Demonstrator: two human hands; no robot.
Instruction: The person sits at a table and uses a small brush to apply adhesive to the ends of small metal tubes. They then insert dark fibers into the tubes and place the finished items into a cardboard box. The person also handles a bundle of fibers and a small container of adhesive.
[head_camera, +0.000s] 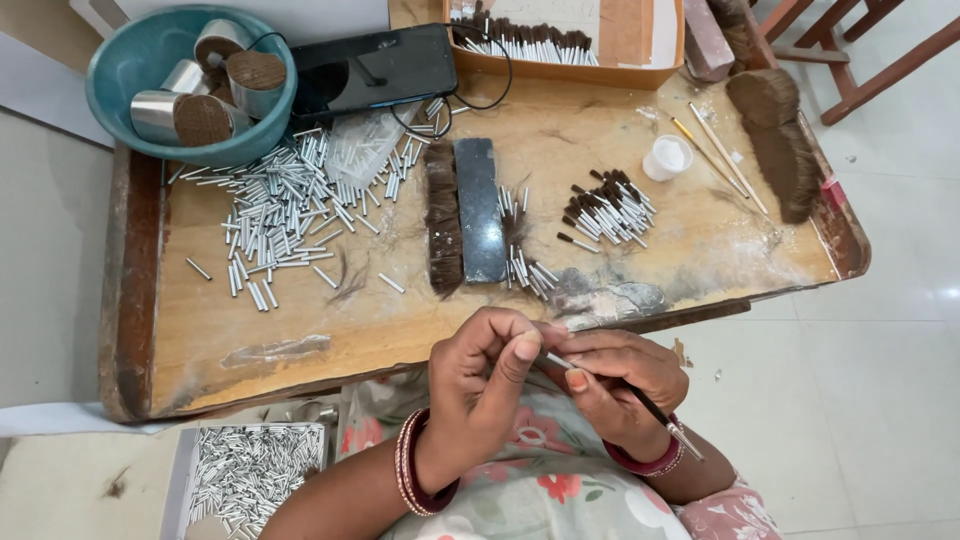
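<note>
Item: my right hand (618, 385) pinches a thin dark stick (640, 400), fingers closed round it. My left hand (482, 380) nips a small metal tube (556, 360) at the stick's tip. Both sit just below the wooden table (300, 330). On the table: loose tubes (280, 210), dark block (478, 210), teal bowl (120, 60).

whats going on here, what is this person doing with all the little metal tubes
A person sits at a low wooden table, both hands raised over their lap. The left hand and right hand pinch a small metal tube together, and the right hand also holds a thin dark tool. On the table lie a loose pile of metal tubes, a dark block beside brown hair, and a cluster of tubes already tipped with hair.
</note>
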